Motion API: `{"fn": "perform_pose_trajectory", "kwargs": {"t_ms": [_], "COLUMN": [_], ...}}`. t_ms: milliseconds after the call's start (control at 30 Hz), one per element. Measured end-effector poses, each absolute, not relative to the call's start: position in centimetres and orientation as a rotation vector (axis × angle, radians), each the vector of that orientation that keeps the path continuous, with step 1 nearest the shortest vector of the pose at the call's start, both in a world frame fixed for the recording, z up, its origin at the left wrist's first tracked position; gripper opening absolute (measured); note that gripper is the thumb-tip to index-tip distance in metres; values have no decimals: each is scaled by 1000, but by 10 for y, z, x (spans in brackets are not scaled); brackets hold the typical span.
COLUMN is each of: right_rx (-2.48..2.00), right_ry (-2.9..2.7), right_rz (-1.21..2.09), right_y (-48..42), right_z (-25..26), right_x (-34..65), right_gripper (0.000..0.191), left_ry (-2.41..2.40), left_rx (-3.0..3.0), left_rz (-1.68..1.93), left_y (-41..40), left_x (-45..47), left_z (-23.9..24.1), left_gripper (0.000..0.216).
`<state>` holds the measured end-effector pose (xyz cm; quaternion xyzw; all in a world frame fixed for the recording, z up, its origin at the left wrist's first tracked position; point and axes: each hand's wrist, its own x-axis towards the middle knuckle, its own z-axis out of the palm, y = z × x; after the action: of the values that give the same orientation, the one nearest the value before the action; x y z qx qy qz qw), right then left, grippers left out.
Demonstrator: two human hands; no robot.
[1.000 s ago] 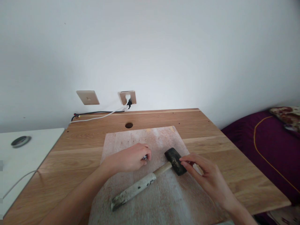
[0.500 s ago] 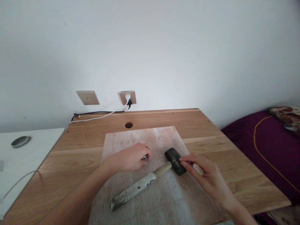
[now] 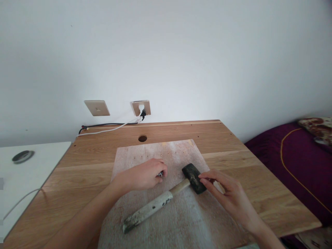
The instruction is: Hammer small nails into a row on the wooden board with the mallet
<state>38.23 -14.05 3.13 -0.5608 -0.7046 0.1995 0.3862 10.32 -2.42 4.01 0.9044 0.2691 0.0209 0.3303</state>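
Observation:
My left hand (image 3: 145, 174) is curled closed above the board, with small silver metal pieces (image 3: 160, 174) showing between the fingers; their exact kind is too small to tell. A mallet with a black head (image 3: 193, 178) and a worn, white-wrapped handle (image 3: 147, 212) lies slantwise on the pale board (image 3: 176, 221), its head to the right. Beside that head, my right hand (image 3: 228, 193) has thumb and forefinger pinched together, the tips overlapping the head's right edge. Whether something tiny sits in this pinch, I cannot make out. Small dark dots (image 3: 160, 154) run in a row across the board's far part.
Under the board is a wooden desk (image 3: 233, 162) with a round cable hole (image 3: 142, 138). White and black cables (image 3: 109, 130) run along its back to a wall socket (image 3: 141, 108). A white table (image 3: 33, 173) adjoins on the left, a purple cloth (image 3: 298, 162) on the right.

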Motion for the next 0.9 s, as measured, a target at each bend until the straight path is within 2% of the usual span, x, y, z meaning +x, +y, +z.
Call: {"fn": "perform_pose_trajectory", "kwargs": {"t_ms": [900], "right_rx": [-1421], "right_ry": [-1821], "right_rz": [543], "right_y": [-142], "right_z": [29], "right_x": [387], "right_gripper": [13], "left_ry": [693], "left_rx": [2378], "left_rz": [61], "left_y": [-24], "left_x": [103], "left_z": [41], "left_gripper": [23]}}
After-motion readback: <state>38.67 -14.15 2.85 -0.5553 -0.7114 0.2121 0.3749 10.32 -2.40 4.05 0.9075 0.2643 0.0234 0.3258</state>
